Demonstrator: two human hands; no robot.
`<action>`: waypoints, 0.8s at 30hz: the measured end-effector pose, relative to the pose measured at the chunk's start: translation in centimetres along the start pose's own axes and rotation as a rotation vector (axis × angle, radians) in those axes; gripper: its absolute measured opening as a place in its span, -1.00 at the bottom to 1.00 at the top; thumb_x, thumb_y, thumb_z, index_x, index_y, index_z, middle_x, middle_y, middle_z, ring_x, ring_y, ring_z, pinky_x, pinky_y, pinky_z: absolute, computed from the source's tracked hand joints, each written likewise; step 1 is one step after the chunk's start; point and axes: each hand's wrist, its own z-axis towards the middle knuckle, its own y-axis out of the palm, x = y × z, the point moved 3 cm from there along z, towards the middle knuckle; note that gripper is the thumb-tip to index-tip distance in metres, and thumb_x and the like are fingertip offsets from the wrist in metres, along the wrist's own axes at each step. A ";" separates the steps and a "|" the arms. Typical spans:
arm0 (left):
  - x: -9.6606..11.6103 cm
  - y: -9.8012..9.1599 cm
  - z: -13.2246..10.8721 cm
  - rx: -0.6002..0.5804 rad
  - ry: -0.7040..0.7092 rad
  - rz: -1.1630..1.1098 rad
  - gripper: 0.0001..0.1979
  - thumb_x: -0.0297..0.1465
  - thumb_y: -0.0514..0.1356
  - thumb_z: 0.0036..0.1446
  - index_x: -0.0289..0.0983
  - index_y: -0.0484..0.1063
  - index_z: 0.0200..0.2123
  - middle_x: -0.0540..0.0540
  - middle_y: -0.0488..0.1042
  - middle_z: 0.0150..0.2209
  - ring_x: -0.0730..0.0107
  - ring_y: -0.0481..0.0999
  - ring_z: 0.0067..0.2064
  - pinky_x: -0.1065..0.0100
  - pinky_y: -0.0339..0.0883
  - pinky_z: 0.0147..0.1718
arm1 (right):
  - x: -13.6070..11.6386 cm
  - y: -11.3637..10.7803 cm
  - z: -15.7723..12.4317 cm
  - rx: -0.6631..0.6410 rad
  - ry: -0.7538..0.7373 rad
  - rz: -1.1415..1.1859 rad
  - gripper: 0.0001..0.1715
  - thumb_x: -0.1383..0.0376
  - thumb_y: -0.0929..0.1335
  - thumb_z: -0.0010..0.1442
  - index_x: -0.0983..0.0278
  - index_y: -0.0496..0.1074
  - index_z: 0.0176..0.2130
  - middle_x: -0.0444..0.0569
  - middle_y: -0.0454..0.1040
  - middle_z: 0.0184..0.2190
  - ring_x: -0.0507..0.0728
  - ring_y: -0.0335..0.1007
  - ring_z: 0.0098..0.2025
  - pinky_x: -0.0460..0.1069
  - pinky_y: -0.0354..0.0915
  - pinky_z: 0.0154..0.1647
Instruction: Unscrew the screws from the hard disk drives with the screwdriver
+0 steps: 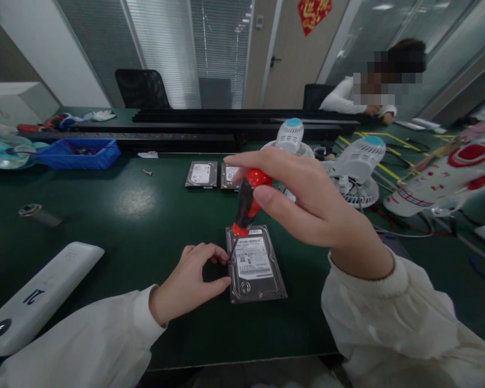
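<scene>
A hard drive (pixel 255 272) with a white label lies flat on the green table in front of me. My right hand (pixel 295 188) grips a red and black screwdriver (pixel 247 202), palm over the handle's top end. The screwdriver slants down, its tip at the drive's left edge. Beside that edge rests my left hand (pixel 194 277), fingers curved and thumb spread away from them. The tips of its thumb and forefinger touch or nearly touch the drive. Farther back lie a second hard drive (pixel 201 174) and a third hard drive (pixel 229 175), partly hidden by my right hand.
White fans (pixel 358 164) and cables stand at the right, near a patterned bottle-like container (pixel 444 178). A blue tray (pixel 81 153) sits back left. A long white device (pixel 44 291) and a metal cylinder (pixel 39 214) lie at left. Another person (pixel 343 97) sits across the table.
</scene>
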 end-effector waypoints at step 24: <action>-0.1 0.0 0.0 0.003 -0.021 0.021 -0.73 -0.24 0.38 0.11 -0.13 0.52 -0.11 -0.04 0.60 -0.16 0.04 0.58 -0.07 -0.03 0.32 0.09 | -0.7 -0.3 -0.1 -0.048 0.016 -0.022 -0.52 0.23 0.15 0.61 0.41 0.41 0.28 0.01 0.64 -0.01 0.06 0.55 0.01 0.03 0.42 0.09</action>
